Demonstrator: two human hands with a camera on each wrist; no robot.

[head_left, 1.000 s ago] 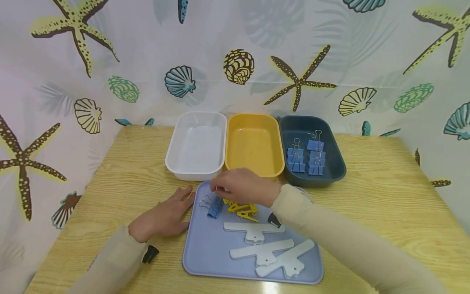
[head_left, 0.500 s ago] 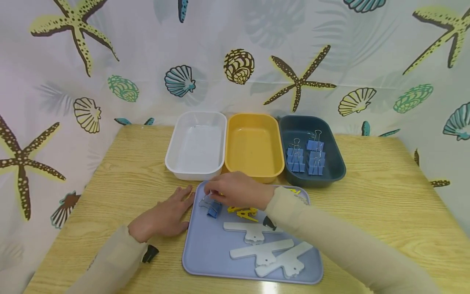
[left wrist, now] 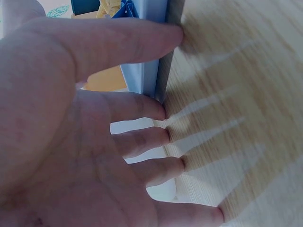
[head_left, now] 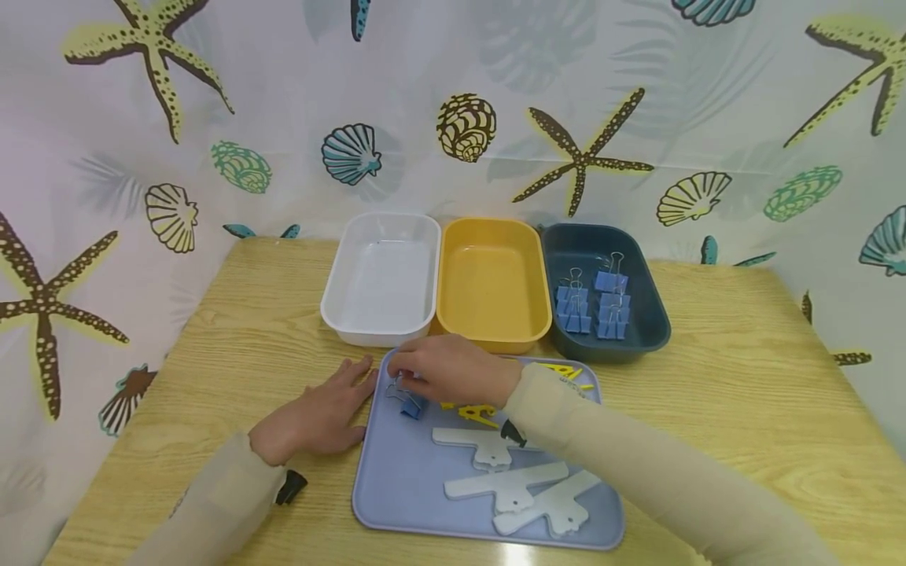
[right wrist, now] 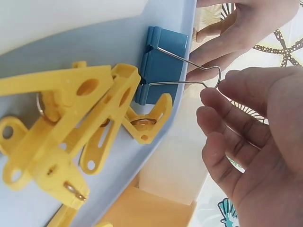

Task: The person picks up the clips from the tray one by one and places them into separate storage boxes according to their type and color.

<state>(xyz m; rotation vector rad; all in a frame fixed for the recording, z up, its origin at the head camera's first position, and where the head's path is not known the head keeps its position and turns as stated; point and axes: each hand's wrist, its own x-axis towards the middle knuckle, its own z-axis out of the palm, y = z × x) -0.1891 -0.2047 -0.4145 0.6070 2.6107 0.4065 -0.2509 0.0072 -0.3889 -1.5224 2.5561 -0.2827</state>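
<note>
A blue binder clip (right wrist: 165, 64) is at the far left corner of the lavender tray (head_left: 403, 487). Thumb and forefinger of my right hand (head_left: 453, 368) pinch the end of its wire handle, as the right wrist view shows. My left hand (head_left: 318, 413) rests on the table with fingers spread, its fingertips at the tray's left edge. Beside the blue clip lie several yellow plastic clips (right wrist: 104, 109), partly hidden by my right hand in the head view. White wide clips (head_left: 506, 481) lie on the near half of the tray.
Behind the tray stand a white bin (head_left: 382, 334), a yellow bin (head_left: 495, 334) and a dark blue bin (head_left: 647, 342). Several blue binder clips (head_left: 573, 306) stand in the dark blue one. A patterned curtain (head_left: 425, 63) hangs behind the table.
My right hand has moved slightly left and nearer, from above the yellow clips to the blue binder clip, and now pinches its wire handle. The left hand has stayed in place.
</note>
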